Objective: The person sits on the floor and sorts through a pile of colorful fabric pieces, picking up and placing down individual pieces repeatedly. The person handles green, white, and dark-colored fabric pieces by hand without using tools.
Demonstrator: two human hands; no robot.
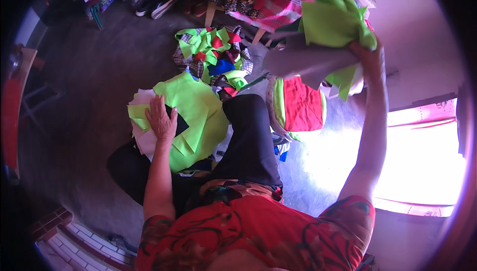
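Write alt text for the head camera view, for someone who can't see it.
A person's outstretched right hand grips green and grey cloth pieces; the left hand rests on a stack of mostly green pieces. Ahead lie a multicoloured scrap pile and a red-and-green fabric item.

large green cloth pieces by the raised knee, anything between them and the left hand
Yes, smaller pieces: a black piece just right of the left hand, partly under its fingers, and pale pieces beneath and left of it, over the large green pieces.
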